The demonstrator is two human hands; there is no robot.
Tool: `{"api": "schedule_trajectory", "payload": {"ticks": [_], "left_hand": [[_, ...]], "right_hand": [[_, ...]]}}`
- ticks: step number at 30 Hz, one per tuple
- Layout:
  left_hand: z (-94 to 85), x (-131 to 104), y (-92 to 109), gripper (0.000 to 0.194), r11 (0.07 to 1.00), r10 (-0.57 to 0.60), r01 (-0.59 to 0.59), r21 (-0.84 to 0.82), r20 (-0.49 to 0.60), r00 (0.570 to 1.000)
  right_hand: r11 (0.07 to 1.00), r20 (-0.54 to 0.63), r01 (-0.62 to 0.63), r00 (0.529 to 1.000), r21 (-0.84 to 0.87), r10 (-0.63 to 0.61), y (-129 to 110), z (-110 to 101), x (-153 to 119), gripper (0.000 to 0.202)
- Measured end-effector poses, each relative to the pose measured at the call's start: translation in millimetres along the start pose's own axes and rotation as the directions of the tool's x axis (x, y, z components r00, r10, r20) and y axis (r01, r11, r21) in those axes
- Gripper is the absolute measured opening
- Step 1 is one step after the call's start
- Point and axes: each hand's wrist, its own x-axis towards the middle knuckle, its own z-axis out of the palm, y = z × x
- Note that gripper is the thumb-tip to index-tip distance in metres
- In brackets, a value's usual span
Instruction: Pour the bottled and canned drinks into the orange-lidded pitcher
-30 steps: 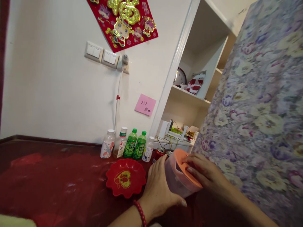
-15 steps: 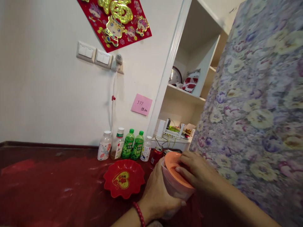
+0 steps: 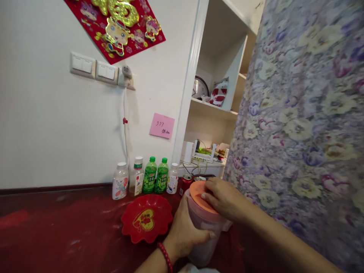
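My left hand (image 3: 183,231), a red bead bracelet at its wrist, wraps round the side of a translucent plastic jug (image 3: 202,246) with an upright, slightly leaning body. On the jug's top sits an orange lid (image 3: 197,195). My right hand (image 3: 223,197) grips this lid from the right, thumb lying over its top and the other fingers curled at the far edge. What is inside the jug cannot be made out. Left of the jug, a red scalloped plate (image 3: 127,216) with a gold heart lies on the dark red table (image 3: 71,231).
Behind the plate stand a white-capped bottle (image 3: 120,182), two green bottles (image 3: 162,176) and other bottles along the wall. A red can (image 3: 186,184) is just beyond the jug. A floral curtain (image 3: 295,125) hangs at the right, beside shelves (image 3: 213,104) holding a white router (image 3: 203,156).
The jug has come more upright and moved slightly left in view, showing more of its body. The orange lid lies closer onto the rim. The camera view has turned a little right.
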Motion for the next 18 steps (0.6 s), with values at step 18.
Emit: {"api": "schedule_trajectory", "payload": {"ticks": [18], "left_hand": [[-19.5, 17.3, 16.9, 0.115, 0.992, -0.096, 0.106, -0.061, 0.148, 0.984]], "right_hand": [[0.999, -0.024, -0.036, 0.999, -0.023, 0.036, -14.9, -9.2, 3.8, 0.030]]}}
